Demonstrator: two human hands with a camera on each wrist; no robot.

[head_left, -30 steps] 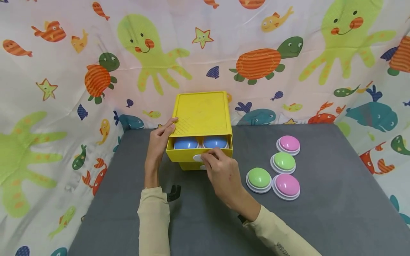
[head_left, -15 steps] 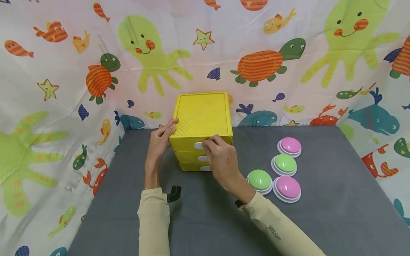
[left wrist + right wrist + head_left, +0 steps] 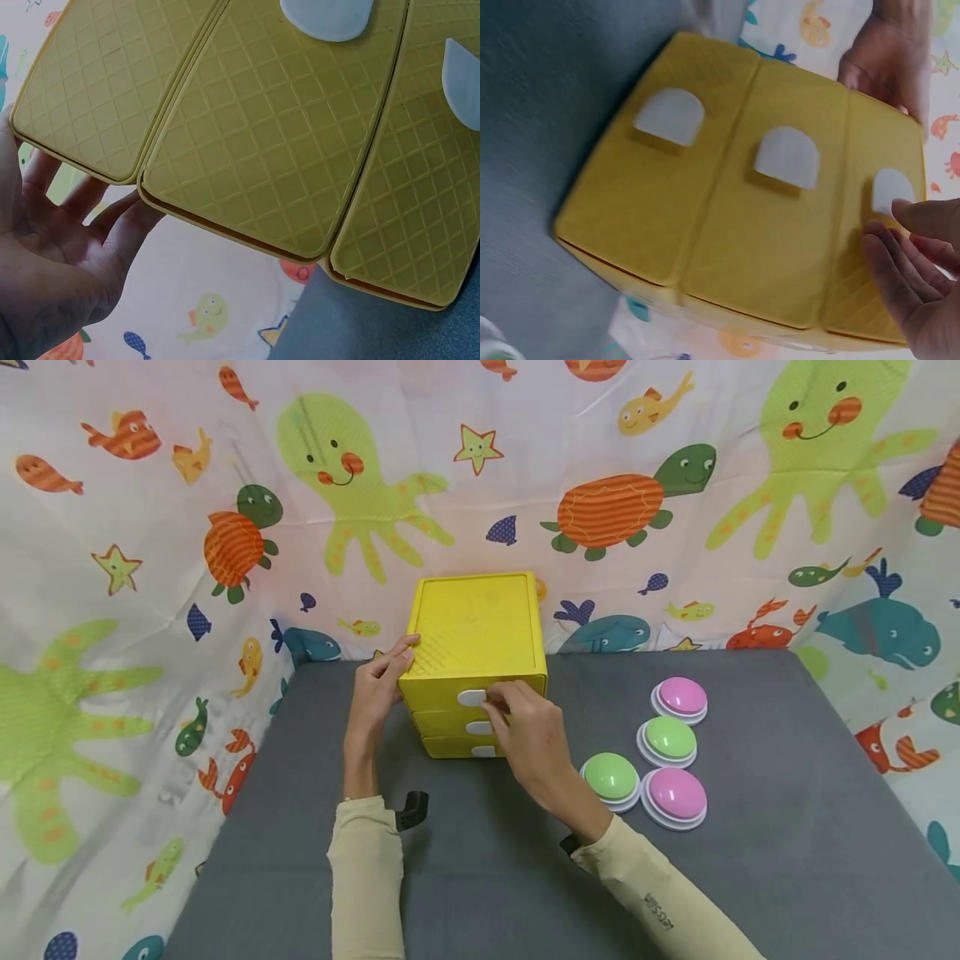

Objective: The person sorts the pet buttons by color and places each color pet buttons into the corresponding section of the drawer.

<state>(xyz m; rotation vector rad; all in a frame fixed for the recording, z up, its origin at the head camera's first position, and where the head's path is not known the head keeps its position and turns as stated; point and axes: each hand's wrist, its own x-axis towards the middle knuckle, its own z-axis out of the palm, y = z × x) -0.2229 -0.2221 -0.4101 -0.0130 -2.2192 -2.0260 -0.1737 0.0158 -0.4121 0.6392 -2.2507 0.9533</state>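
A yellow three-drawer box (image 3: 480, 627) stands on the grey cloth, all its drawers pushed in. On its left side my left hand (image 3: 375, 693) rests with mostly straight fingers along the wall and a digit over the top edge. My right hand (image 3: 532, 735) is at the top drawer's white handle (image 3: 472, 697). In the right wrist view its thumb (image 3: 919, 217) touches the handle's corner, and a gap shows between thumb and fingers. The middle handle (image 3: 787, 156) and lowest handle (image 3: 669, 116) are untouched. Whatever lies inside the drawers is hidden.
To the right of the box sit two pink push lights (image 3: 682, 696) and two green push lights (image 3: 670, 737) with white bases. The grey cloth (image 3: 480, 877) covers the table. A sea-animal curtain (image 3: 510, 527) hangs behind and at both sides.
The top drawer, with two blue domes in it, has slid fully into the box under my right hand. That hand then shifted slightly right along the handle. My left hand stayed put.
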